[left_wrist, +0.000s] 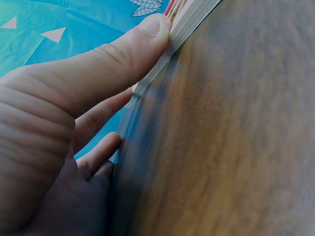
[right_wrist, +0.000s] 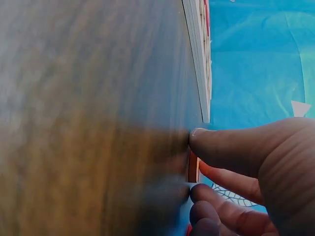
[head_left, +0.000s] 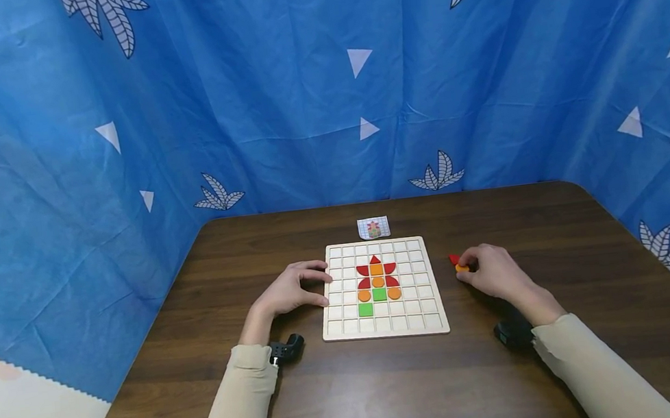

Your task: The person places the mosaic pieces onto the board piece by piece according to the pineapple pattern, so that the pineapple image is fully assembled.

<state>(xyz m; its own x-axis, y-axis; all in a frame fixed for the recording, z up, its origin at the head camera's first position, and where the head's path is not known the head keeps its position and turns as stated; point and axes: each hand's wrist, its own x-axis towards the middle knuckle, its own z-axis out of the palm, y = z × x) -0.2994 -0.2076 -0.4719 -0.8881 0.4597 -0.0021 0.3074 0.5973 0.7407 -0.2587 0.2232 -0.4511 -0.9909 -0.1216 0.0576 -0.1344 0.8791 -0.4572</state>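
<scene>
A pale wooden grid board (head_left: 385,324) lies on the table with colored pieces forming a figure in its cells. My left hand (head_left: 291,288) is at its left edge, thumb and fingers spread apart; in the left wrist view the thumb (left_wrist: 133,49) touches the board's side (left_wrist: 184,37). Right of the board, my right hand (head_left: 494,273) pinches an orange piece (head_left: 462,268) low at the tabletop, partly hidden by the fingers. Just behind it lies a red piece (head_left: 454,259). In the right wrist view, the orange piece (right_wrist: 193,167) shows between thumb and fingers.
On the board are a red triangle (head_left: 374,259), an orange square (head_left: 376,270), several red curved pieces, orange circles and green squares (head_left: 366,309). A small picture card (head_left: 373,227) lies behind the board. Blue curtain (head_left: 310,101) hangs beyond the table (head_left: 393,388).
</scene>
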